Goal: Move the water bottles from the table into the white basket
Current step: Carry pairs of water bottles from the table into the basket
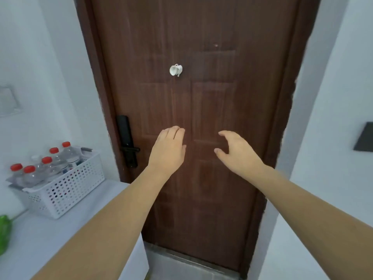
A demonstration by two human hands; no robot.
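Observation:
A white perforated basket point(68, 188) stands on the white table point(60, 239) at the left, against the wall. Several clear water bottles with red caps point(54, 160) stand upright inside it. My left hand point(169, 148) and my right hand point(236, 152) are stretched out in the air in front of the brown door, well to the right of the basket. Both hands hold nothing; the left has fingers together and relaxed, the right has fingers loosely spread.
A brown door point(201, 98) fills the middle, with a black lock and handle point(128, 142) at its left edge and a white hook point(176, 70) higher up. A green object point(5, 233) lies at the table's left edge. A dark panel point(364, 140) hangs on the right wall.

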